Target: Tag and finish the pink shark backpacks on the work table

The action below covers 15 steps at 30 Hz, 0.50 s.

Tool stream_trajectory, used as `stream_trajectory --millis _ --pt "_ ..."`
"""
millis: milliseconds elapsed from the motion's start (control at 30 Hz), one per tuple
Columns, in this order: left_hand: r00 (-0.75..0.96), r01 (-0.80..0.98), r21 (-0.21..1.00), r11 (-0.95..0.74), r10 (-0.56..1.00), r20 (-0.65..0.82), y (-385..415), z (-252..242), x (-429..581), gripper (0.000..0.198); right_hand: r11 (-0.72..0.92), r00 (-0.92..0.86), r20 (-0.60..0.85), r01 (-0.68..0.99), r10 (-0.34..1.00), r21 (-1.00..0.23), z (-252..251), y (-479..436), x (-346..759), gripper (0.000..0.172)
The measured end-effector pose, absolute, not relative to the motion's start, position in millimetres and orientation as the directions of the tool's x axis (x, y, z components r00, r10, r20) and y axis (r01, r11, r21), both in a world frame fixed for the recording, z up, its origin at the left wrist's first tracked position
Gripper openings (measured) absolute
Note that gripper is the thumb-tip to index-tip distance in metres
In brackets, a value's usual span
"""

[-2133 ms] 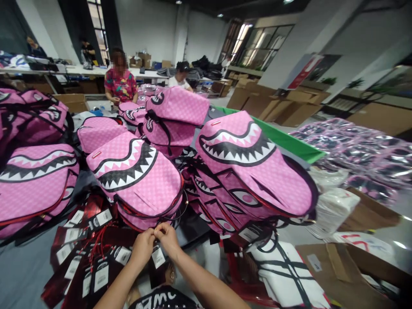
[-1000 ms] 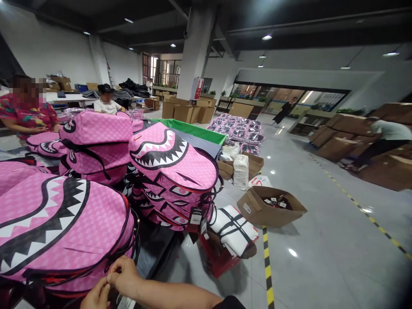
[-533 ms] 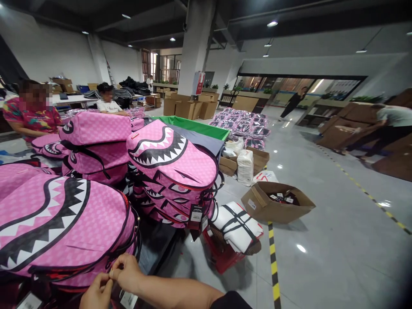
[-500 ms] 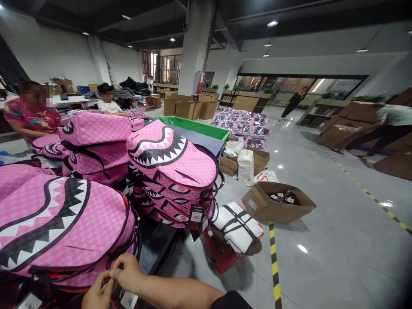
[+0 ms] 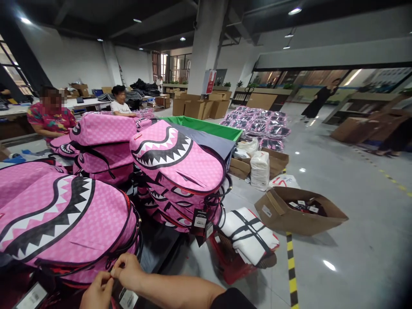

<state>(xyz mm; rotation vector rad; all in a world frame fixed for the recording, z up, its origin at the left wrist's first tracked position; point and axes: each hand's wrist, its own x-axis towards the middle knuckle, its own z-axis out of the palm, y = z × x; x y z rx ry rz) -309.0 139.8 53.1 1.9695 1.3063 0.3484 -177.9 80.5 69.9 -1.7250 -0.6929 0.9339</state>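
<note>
Pink backpacks with a shark-mouth print fill the table; the nearest pink backpack lies flat before me. At its lower front edge my left hand and my right hand meet, fingertips pinched together. What the fingers hold is too small to make out. Just below them hangs a black and white hang tag, partly hidden by my hands. Another hang tag shows at the bottom left. To the right is a stack of pink backpacks with its own hang tags.
A red stool bears a strapped white bundle. Beyond it, an open cardboard box holds tagged black items. Wrapped packages cover the floor behind. Two people sit across the table; a person in black stands far right.
The camera view has turned slightly left, so the surroundings sit farther right. My hands stay pinched together at the same backpack edge. The person by the cartons at far right has shifted.
</note>
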Motion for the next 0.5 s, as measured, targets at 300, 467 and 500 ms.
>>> stream_trajectory --millis 300,467,500 --pt "0.465 0.793 0.503 -0.344 0.875 -0.133 131 75 -300 0.032 -0.279 0.599 -0.225 -0.002 0.769 -0.960 71 80 -180 0.010" --pt "0.508 0.736 0.577 -0.354 0.852 -0.126 129 72 -302 0.034 -0.245 0.616 -0.239 -0.076 0.751 -0.967 74 80 -187 0.012" --pt "0.519 0.709 0.610 -0.354 0.847 -0.111 126 71 -303 0.038 -0.227 0.621 -0.238 -0.097 0.747 -0.969 74 77 -188 0.012"
